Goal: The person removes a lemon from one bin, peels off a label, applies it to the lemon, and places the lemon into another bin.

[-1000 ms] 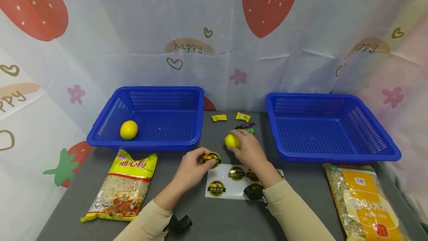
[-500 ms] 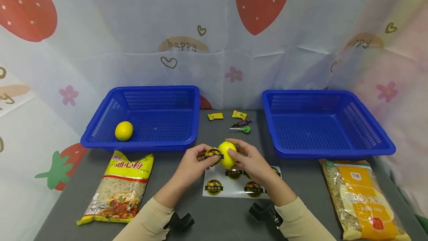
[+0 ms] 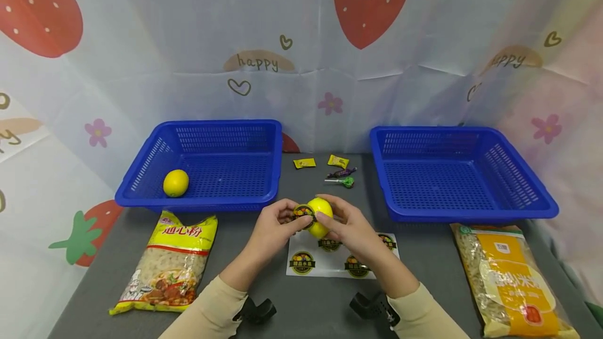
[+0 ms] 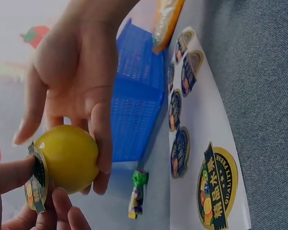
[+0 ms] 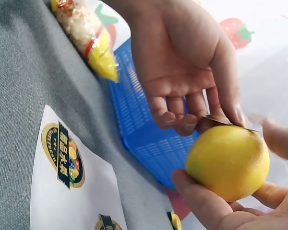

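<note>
Above the table, my right hand (image 3: 355, 232) holds a yellow lemon (image 3: 323, 205), its fingers curled round the far side. In the left wrist view, the thumb of that hand stands slightly off the lemon (image 4: 72, 160). My left hand (image 3: 268, 230) pinches a round black-and-gold fruit sticker (image 3: 303, 215) between thumb and fingers. The sticker lies against the lemon's left side; in the right wrist view only the sticker's edge (image 5: 230, 122) shows, at the lemon's surface. Below the hands lies a white sticker sheet (image 3: 330, 261) with several such labels, partly hidden by the right hand.
A blue basket (image 3: 202, 205) at left holds another yellow fruit (image 3: 176, 183). A second blue basket (image 3: 476, 216) stands at right. Between them lie two yellow sweets (image 3: 304, 163), a purple one (image 3: 342, 172) and a green lollipop (image 3: 348, 182). Food bags (image 3: 169, 260) flank the sheet.
The right hand has brought the lemon leftward and nearer, from beside the sweets to the left hand. The sticker has gone from beside the lemon to against its side. The lollipop is now uncovered.
</note>
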The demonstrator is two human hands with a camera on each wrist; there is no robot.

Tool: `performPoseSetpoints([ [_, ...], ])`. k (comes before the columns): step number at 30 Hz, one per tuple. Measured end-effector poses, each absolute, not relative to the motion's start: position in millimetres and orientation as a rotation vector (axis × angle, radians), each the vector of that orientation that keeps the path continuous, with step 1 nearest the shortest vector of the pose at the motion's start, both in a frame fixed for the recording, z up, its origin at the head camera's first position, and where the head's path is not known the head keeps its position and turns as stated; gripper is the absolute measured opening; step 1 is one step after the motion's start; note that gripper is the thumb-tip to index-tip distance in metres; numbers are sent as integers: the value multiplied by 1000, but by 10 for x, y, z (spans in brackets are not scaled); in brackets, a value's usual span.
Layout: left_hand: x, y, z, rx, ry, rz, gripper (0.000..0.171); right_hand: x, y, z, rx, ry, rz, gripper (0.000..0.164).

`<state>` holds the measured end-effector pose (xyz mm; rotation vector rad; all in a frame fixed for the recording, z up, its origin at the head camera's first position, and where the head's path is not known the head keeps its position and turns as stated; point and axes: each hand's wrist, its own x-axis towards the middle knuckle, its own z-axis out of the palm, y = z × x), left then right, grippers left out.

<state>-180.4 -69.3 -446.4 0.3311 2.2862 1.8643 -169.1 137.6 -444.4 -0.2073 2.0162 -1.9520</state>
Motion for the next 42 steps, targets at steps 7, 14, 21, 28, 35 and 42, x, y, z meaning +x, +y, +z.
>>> performPoseSetpoints([
  [7, -1814, -701, -4454, 306, 2231, 1842, 24, -1687, 1413, -4401, -204, 2015, -1932, 60],
  [14, -1797, -705, -4446, 312, 2075, 1913, 24, -1680, 1494, -4390, -263, 1971, -1962, 55],
  [21, -1767, -650, -4461, 349, 2164, 1906, 24, -1646, 1495, -4414, -264, 2130, -1912, 50],
  [28, -1718, -634, -4428, 266, 2392, 1859, 21, -1621, 1509, -4418, -310, 2113, -1901, 53],
  [35, -1723, -618, -4392, 238, 2405, 1846, 21, -1625, 1547, -4427, -331, 2050, -1933, 56],
  [42, -1730, -619, -4405, 201, 2306, 1923, 22, -1621, 1565, -4451, -319, 1942, -2005, 57],
])
